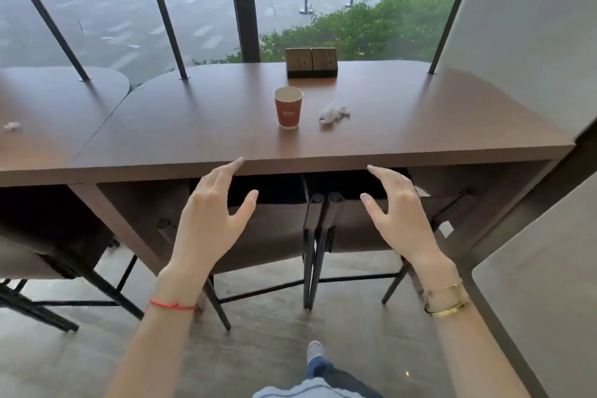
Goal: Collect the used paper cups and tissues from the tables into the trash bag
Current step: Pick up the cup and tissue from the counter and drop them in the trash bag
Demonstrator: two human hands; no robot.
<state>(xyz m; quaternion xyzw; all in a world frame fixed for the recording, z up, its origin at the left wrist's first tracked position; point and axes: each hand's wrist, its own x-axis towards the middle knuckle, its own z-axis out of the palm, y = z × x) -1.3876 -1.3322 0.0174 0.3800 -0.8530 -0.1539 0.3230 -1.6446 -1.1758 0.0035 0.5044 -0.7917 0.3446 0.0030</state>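
Observation:
A red paper cup (288, 107) stands upright near the middle of the brown counter table (193, 126). To its right lies a crumpled white tissue (334, 113). Another small white tissue scrap (12, 126) lies on the neighbouring table at far left. My left hand (211, 216) and my right hand (395, 216) hover in front of the table's near edge, fingers spread and straight, holding nothing. Both are below and short of the cup. No trash bag is in view.
A dark wooden block holder (311, 63) sits at the table's back by the window. Black slanted rods (164, 13) rise from the tabletop. Two brown stools (274, 229) are tucked under the table. A grey panel (529, 42) stands at right.

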